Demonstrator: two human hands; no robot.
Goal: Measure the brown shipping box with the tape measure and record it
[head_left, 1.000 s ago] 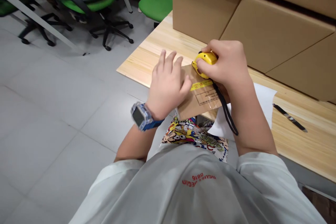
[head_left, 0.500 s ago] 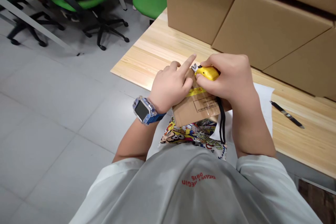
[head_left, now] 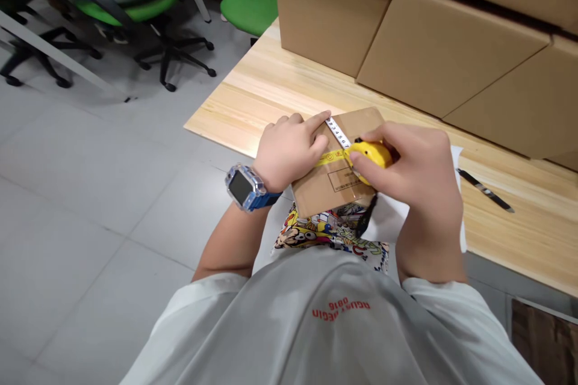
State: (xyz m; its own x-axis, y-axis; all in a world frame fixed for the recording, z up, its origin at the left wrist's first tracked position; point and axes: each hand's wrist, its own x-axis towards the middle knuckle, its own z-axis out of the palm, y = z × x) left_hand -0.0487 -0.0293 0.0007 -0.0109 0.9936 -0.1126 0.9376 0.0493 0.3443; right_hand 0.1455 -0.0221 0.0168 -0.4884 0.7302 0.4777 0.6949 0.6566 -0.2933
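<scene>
A small brown cardboard box (head_left: 316, 191) with a yellow tape strip and a printed label lies at the table's near edge. My right hand (head_left: 406, 159) is closed around a yellow tape measure (head_left: 378, 155) over the box's right part. Its white blade (head_left: 338, 131) is pulled out a short way across the box top, with numbers up to about 7 showing. My left hand (head_left: 289, 150) rests at the box's left side, its index fingertip pinning the blade's end and the other fingers bent. A dark wrist strap hangs from the tape measure.
Large cardboard boxes (head_left: 451, 54) stand stacked along the back of the wooden table (head_left: 235, 99). A black pen (head_left: 485, 190) and white paper (head_left: 388, 216) lie to the right. Green chairs (head_left: 250, 6) stand on the tiled floor beyond.
My right hand has drawn the tape measure toward me and to the right, so the white blade now shows. My left index finger has come down onto the blade's end.
</scene>
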